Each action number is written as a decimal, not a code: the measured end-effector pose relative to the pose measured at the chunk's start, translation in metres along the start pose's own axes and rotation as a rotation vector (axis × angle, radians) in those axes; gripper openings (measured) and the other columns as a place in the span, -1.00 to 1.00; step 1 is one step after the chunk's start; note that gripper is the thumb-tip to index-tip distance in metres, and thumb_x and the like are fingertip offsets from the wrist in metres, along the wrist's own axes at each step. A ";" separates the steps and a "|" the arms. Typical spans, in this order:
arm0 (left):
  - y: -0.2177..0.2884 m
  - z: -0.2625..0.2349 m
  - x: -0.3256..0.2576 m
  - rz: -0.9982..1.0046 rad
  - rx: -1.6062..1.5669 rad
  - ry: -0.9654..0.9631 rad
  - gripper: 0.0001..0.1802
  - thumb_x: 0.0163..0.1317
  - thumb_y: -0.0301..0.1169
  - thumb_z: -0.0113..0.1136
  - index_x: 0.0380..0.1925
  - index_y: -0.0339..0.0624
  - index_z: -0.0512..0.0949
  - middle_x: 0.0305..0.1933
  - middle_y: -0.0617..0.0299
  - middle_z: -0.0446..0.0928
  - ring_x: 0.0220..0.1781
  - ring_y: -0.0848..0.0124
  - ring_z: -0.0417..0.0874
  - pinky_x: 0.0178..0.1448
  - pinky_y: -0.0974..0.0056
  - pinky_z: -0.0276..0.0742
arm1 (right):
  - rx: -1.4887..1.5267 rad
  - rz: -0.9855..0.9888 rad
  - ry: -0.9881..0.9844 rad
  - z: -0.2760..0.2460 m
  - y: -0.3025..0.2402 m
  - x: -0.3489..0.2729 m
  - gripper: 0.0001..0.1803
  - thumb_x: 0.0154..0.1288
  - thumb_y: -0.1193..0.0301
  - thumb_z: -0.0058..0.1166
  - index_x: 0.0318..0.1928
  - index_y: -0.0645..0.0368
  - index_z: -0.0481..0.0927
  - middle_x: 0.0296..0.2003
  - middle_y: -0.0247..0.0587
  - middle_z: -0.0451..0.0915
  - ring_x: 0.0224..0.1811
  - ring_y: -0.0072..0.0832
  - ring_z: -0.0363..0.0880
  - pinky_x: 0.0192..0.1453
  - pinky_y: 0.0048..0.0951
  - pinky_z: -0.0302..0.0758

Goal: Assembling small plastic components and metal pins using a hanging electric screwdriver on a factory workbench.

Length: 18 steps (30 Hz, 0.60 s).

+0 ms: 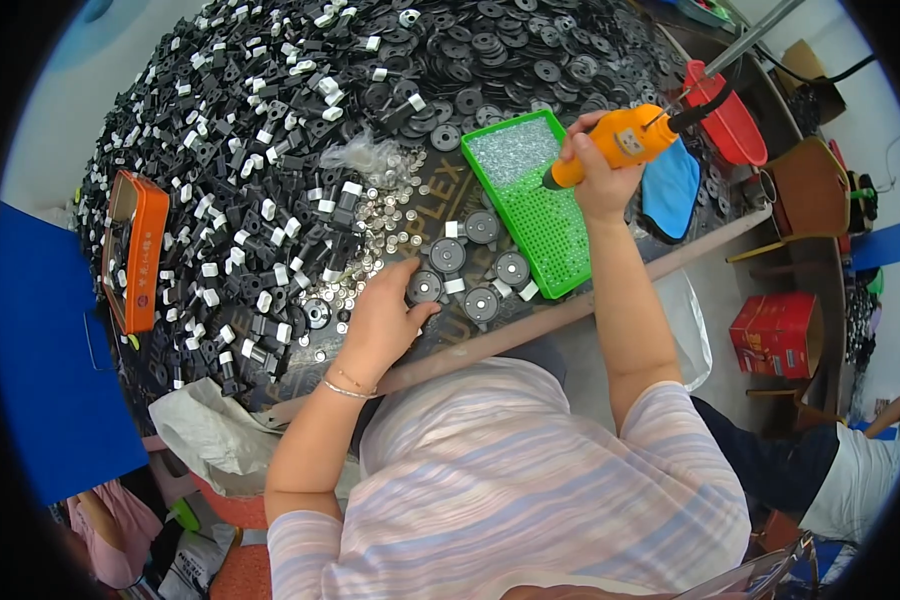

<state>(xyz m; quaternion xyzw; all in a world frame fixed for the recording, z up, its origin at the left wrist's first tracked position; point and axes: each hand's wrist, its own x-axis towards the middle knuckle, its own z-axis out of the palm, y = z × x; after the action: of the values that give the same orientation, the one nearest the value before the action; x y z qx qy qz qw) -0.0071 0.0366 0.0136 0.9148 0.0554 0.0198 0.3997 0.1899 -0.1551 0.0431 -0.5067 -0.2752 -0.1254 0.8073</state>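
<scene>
My right hand (607, 178) is closed round an orange electric screwdriver (625, 138), whose dark tip points down over a green tray (547, 284). Small silvery screws (515, 150) fill the tray's far part, and fewer lie over its perforated near part. My left hand (382, 312) rests at the table's near side with thumb and forefinger apart. Between them is the left edge of a black disc-shaped part (425, 287); whether the fingertips touch it I cannot tell. Several similar discs (481, 303) with white pieces lie in a group between this hand and the tray.
A big heap of black parts with white pieces (260, 130) covers the table's left; black discs (480, 45) pile up at the back. Small round metal pieces (375, 235) lie mid-table. An orange box (138, 255), a red basin (725, 125) and a blue cloth (670, 188) stand around.
</scene>
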 end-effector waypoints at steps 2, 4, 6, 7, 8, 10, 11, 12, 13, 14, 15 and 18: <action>0.000 -0.001 0.000 -0.013 -0.001 0.001 -0.41 -0.18 -0.40 0.39 -0.09 -0.38 0.43 -0.13 -0.08 0.49 -0.10 0.04 0.50 -0.02 0.15 0.43 | -0.008 0.010 0.000 0.001 0.000 0.000 -0.73 0.00 0.66 0.10 -0.24 0.27 0.40 -0.51 -0.22 0.48 -0.56 -0.54 0.49 -0.47 -0.56 0.47; 0.001 -0.003 0.000 -0.029 0.014 -0.017 -0.41 -0.19 -0.38 0.40 -0.10 -0.39 0.44 -0.12 -0.08 0.49 -0.09 0.04 0.50 0.00 0.15 0.42 | -0.007 0.012 0.012 0.001 0.001 0.001 -0.73 -0.01 0.65 0.11 -0.24 0.27 0.40 -0.52 -0.24 0.47 -0.58 -0.54 0.48 -0.47 -0.56 0.47; -0.001 -0.002 0.001 -0.030 0.013 -0.020 -0.42 -0.20 -0.38 0.40 -0.11 -0.38 0.45 -0.13 -0.08 0.50 -0.09 0.04 0.50 0.00 0.15 0.42 | -0.022 0.022 0.014 0.001 0.000 0.001 -0.73 -0.01 0.66 0.11 -0.24 0.27 0.40 -0.52 -0.24 0.47 -0.58 -0.53 0.48 -0.48 -0.55 0.47; -0.001 -0.002 0.001 -0.030 0.012 -0.021 -0.42 -0.20 -0.38 0.40 -0.12 -0.38 0.45 -0.14 -0.08 0.50 -0.09 0.04 0.50 0.00 0.15 0.42 | -0.037 0.029 0.015 0.001 0.000 0.001 -0.73 -0.01 0.66 0.11 -0.24 0.27 0.40 -0.52 -0.24 0.48 -0.58 -0.53 0.48 -0.48 -0.55 0.47; -0.002 -0.002 0.001 -0.031 0.011 -0.021 -0.42 -0.20 -0.38 0.40 -0.12 -0.38 0.45 -0.14 -0.08 0.50 -0.09 0.04 0.50 0.00 0.15 0.42 | -0.037 0.031 0.015 0.000 0.001 0.001 -0.73 -0.01 0.66 0.11 -0.24 0.27 0.40 -0.52 -0.24 0.48 -0.58 -0.53 0.48 -0.48 -0.55 0.47; -0.003 -0.001 0.001 -0.017 0.025 -0.014 -0.44 -0.20 -0.38 0.40 -0.14 -0.36 0.47 -0.17 -0.07 0.50 -0.10 0.04 0.50 -0.01 0.15 0.42 | -0.013 0.023 -0.015 -0.002 0.003 0.001 -0.72 -0.01 0.66 0.11 -0.24 0.27 0.39 -0.51 -0.23 0.47 -0.58 -0.53 0.48 -0.49 -0.54 0.48; -0.003 -0.001 0.001 -0.019 0.024 -0.015 -0.44 -0.20 -0.38 0.40 -0.14 -0.36 0.47 -0.17 -0.07 0.50 -0.10 0.04 0.50 -0.01 0.15 0.42 | -0.014 0.025 -0.016 -0.002 0.003 0.001 -0.72 -0.01 0.66 0.11 -0.24 0.27 0.39 -0.51 -0.23 0.47 -0.58 -0.53 0.48 -0.49 -0.54 0.48; -0.003 -0.002 0.001 -0.018 0.027 -0.014 -0.45 -0.20 -0.38 0.40 -0.15 -0.36 0.48 -0.19 -0.07 0.51 -0.11 0.04 0.50 -0.02 0.15 0.42 | -0.003 0.043 0.003 -0.001 0.003 0.000 -0.75 0.01 0.65 0.08 -0.25 0.27 0.39 -0.48 -0.20 0.47 -0.57 -0.50 0.47 -0.47 -0.52 0.44; -0.003 -0.002 0.001 -0.018 0.031 -0.013 -0.46 -0.20 -0.38 0.40 -0.16 -0.35 0.48 -0.20 -0.06 0.51 -0.12 0.04 0.51 -0.03 0.14 0.43 | 0.009 0.061 0.022 0.000 0.003 0.000 -0.77 0.02 0.64 0.06 -0.25 0.27 0.39 -0.45 -0.17 0.46 -0.56 -0.47 0.46 -0.46 -0.51 0.41; -0.003 -0.002 0.001 -0.019 0.029 -0.014 -0.46 -0.20 -0.38 0.40 -0.16 -0.35 0.48 -0.20 -0.06 0.51 -0.12 0.04 0.51 -0.03 0.14 0.43 | 0.008 0.063 0.021 0.000 0.003 0.000 -0.77 0.02 0.64 0.06 -0.25 0.27 0.39 -0.45 -0.17 0.46 -0.56 -0.47 0.46 -0.46 -0.51 0.41; -0.004 -0.002 0.001 -0.005 0.060 -0.010 -0.46 -0.20 -0.37 0.41 -0.15 -0.34 0.49 -0.19 -0.05 0.52 -0.13 0.06 0.53 -0.04 0.17 0.46 | -0.009 0.058 0.013 0.000 0.003 0.002 -0.76 0.02 0.64 0.05 -0.24 0.27 0.38 -0.46 -0.17 0.46 -0.56 -0.46 0.45 -0.45 -0.50 0.41; -0.004 -0.002 0.002 0.005 0.068 -0.011 -0.47 -0.19 -0.36 0.40 -0.15 -0.34 0.50 -0.20 -0.05 0.53 -0.14 0.06 0.53 -0.06 0.17 0.46 | -0.003 0.046 0.012 -0.001 -0.004 0.004 -0.75 0.02 0.66 0.05 -0.25 0.28 0.38 -0.46 -0.18 0.45 -0.57 -0.49 0.45 -0.46 -0.50 0.43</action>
<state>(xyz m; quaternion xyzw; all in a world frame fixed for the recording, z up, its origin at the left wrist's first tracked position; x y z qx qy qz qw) -0.0052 0.0408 0.0116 0.9280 0.0518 0.0139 0.3688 0.1916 -0.1572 0.0485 -0.5132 -0.2584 -0.1103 0.8110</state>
